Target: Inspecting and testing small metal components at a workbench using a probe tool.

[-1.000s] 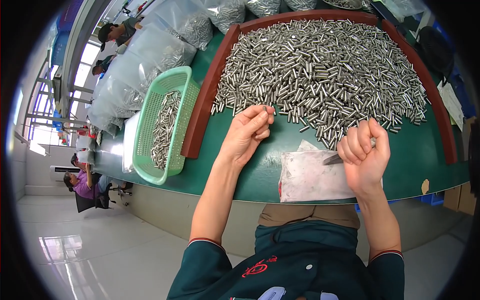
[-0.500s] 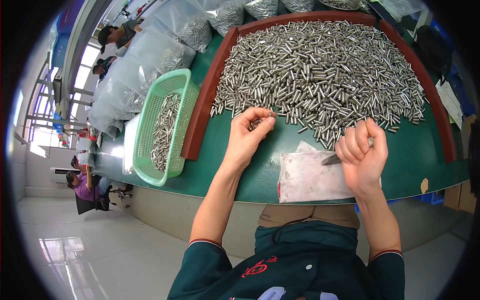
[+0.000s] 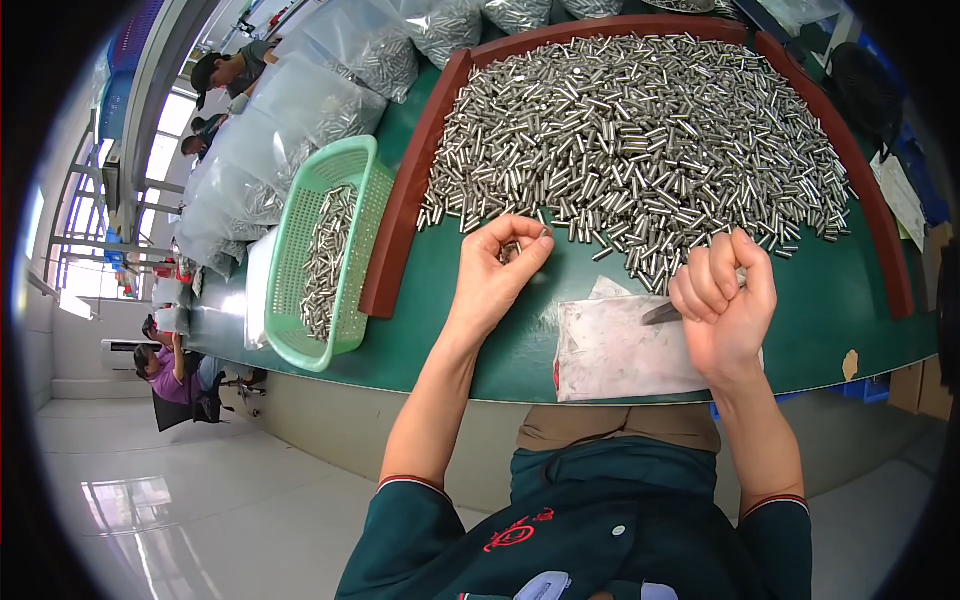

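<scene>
My left hand [image 3: 492, 278] is curled around a few small metal pins [image 3: 511, 251]. Its thumb and forefinger meet at the tips, just in front of a wide heap of shiny metal pins [image 3: 640, 140]. My right hand [image 3: 728, 305] is a closed fist around a dark, flat metal tool [image 3: 661, 315]; only a narrow tapered end sticks out on its left side, so the kind is hidden. Beneath that end lies a smudged white cloth or flat packet [image 3: 622, 352], near the table's front edge.
Dark red rails [image 3: 408, 205] border the heap on the green table [image 3: 520, 365]. Left of them stands a light green basket [image 3: 372, 205] with pins inside. Clear bags of pins [image 3: 235, 165] line the far left. Co-workers [image 3: 228, 72] sit beyond, and a black fan [image 3: 866, 92] stands at right.
The whole view has shifted very slightly. Both hands keep nearly the same pose and hold; the left fingertips have moved only a little.
</scene>
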`<move>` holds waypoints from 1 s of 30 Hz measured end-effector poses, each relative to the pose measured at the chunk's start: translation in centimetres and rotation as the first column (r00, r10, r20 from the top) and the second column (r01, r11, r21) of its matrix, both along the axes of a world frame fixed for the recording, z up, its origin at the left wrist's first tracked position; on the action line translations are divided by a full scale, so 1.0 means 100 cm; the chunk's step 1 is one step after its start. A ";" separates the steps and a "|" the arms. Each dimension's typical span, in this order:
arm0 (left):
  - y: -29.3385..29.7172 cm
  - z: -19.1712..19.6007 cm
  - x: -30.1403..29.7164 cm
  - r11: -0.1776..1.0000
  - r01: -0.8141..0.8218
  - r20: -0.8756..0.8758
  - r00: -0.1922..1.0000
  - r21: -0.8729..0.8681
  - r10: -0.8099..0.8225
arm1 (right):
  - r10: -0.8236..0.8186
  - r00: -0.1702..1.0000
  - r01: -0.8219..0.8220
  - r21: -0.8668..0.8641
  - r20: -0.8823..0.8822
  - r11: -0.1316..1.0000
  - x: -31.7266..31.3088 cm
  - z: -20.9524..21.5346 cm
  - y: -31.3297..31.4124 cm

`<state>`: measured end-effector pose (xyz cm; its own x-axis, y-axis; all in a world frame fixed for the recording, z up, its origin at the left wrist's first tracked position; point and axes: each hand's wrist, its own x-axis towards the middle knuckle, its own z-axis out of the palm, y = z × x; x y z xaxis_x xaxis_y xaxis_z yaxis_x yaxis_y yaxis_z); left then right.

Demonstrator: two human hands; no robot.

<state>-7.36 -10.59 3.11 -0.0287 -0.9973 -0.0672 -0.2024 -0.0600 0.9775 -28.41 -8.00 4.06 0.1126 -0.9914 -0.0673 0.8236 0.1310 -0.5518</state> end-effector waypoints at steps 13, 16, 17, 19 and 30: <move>0.035 -0.003 -0.039 0.909 0.390 0.574 0.782 -0.144 -0.244 | 0.036 0.999 -0.035 -0.123 0.000 0.992 0.006 -0.008 -0.005; 0.037 -0.004 -0.037 0.903 0.399 0.569 0.785 -0.163 -0.244 | 0.032 0.999 -0.037 -0.139 -0.032 0.990 0.011 -0.011 -0.004; 0.037 -0.005 -0.038 0.904 0.390 0.560 0.794 -0.175 -0.235 | 0.033 0.998 -0.039 -0.150 -0.046 0.988 0.012 -0.011 -0.004; 0.038 -0.004 -0.040 0.907 0.385 0.562 0.794 -0.171 -0.231 | 0.042 0.998 -0.050 -0.145 -0.057 0.988 0.011 -0.011 -0.004; 0.038 -0.003 -0.040 0.909 0.381 0.573 0.789 -0.171 -0.222 | 0.080 0.996 -0.087 -0.147 -0.049 0.985 0.013 -0.012 -0.004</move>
